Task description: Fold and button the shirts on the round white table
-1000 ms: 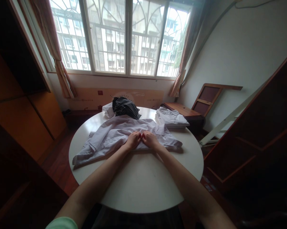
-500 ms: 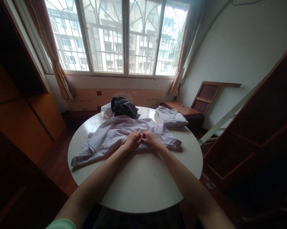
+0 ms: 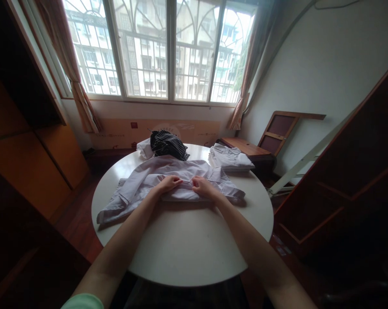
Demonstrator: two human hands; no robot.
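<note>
White and round, the table (image 3: 187, 249) fills the near part of the view, its front half bare, and both forearms reach across it from the lower edge. A pale green sleeve (image 3: 84, 301) shows at the bottom left corner.

At the middle of the tabletop lies a pale lilac shirt (image 3: 142, 184), spread flat with one sleeve trailing toward the left rim. Both hands rest on its near edge. The left hand (image 3: 168, 183) lies palm down with its fingers curled onto a fold of the cloth; whether it pinches the fabric or only presses on it cannot be told. The right hand (image 3: 203, 188) sits just beside it, a small gap between the two, fingers bent down onto the same fold; its grip cannot be told either. The near hem of the shirt looks turned over on itself under the hands.

Beyond the shirt, at the far rim, a dark striped garment (image 3: 166, 144) is heaped on a white cloth (image 3: 145, 148). To the right of that, a folded white garment (image 3: 231, 157) lies near the table's far right edge.

Behind the table stand a low wooden bench (image 3: 245, 148), a wide barred window (image 3: 161, 51) and brown curtains (image 3: 74, 77).
</note>
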